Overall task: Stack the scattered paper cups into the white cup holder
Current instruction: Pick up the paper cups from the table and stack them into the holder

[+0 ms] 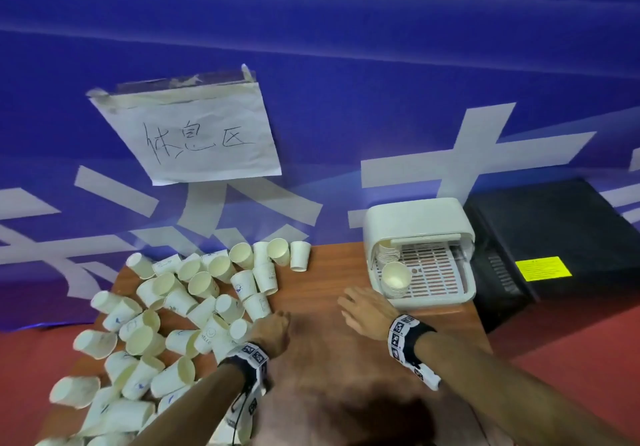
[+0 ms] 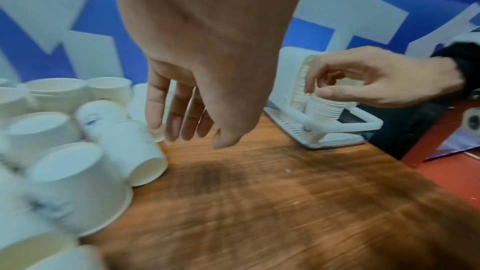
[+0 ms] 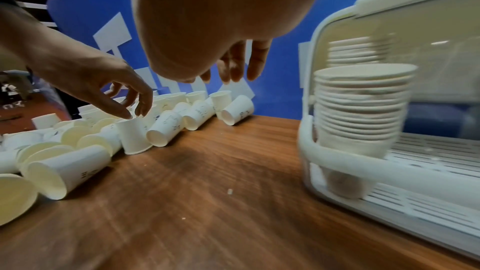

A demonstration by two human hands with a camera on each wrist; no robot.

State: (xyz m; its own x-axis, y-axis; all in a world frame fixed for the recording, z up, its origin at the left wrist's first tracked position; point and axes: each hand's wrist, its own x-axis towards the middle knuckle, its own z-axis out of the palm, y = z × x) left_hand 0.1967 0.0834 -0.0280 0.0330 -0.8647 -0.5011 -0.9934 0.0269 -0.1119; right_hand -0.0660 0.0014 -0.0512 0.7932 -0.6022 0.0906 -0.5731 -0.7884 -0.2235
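left hand (image 1: 273,329), fingers loose and empty, at the near edge of the scattered paper cups (image 1: 180,307) on the desk (image 1: 322,359); right hand (image 1: 367,310), also open and empty, beside the white cup holder (image 1: 419,224), which holds stacked cups.

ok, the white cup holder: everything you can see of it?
The white cup holder looks like glossy plastic: a rounded hood over a slatted tray with a raised front rail. It sits upright at the wooden table's far right, by a black box. Two nested cup stacks stand in its left end, one behind the other. Neither hand touches it.
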